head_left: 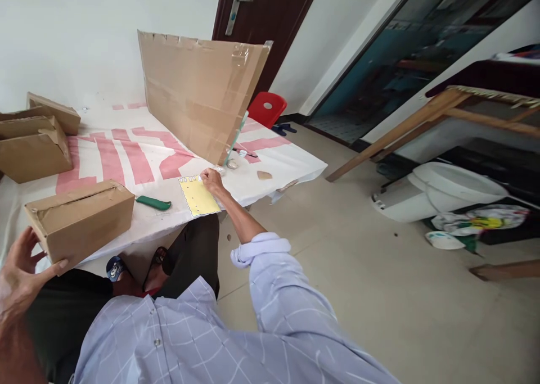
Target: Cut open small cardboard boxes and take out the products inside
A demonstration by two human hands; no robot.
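Note:
My left hand (21, 274) grips the near left end of a closed brown cardboard box (90, 226), thumb on the front side and fingers around the end. The box rests at the table's front edge. My right hand (213, 180) is closed, fingertips pinched at the top right corner of a yellow sheet (197, 197). What the fingertips hold is too small to make out. Small whitish pieces line the sheet's top edge, and a few dark specks dot its surface. Between box and sheet lies a green-handled cutter (153, 203).
A large upright cardboard panel (198, 86) stands on the table (295, 162) behind the sheet. Open cardboard boxes (36, 148) sit at the left. A tan scrap (264, 175) lies to the right. Beyond are a red chair (266, 108) and a white bucket (455, 187).

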